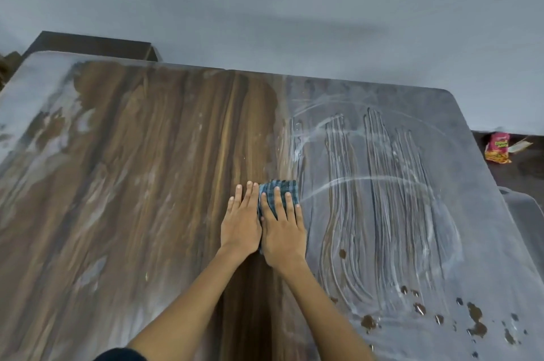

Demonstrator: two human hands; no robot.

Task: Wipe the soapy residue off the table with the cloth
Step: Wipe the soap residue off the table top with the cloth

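A wooden table (147, 169) is filling most of the frame, its brown grain showing across the left and middle. Grey soapy residue (382, 184), streaked with finger-like lines, is covering its right half. Near the centre, the left hand (240, 221) and right hand (283, 231) are lying side by side, fingers straight, pressing flat on a blue checked cloth (279, 188). A red packet (497, 151) is lying at the right edge.

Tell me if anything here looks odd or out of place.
A red snack packet lies on the floor right of the table, like litter. The table's right half still carries a grey soapy film with finger streaks, while the part left of the cloth shows mostly wood grain.
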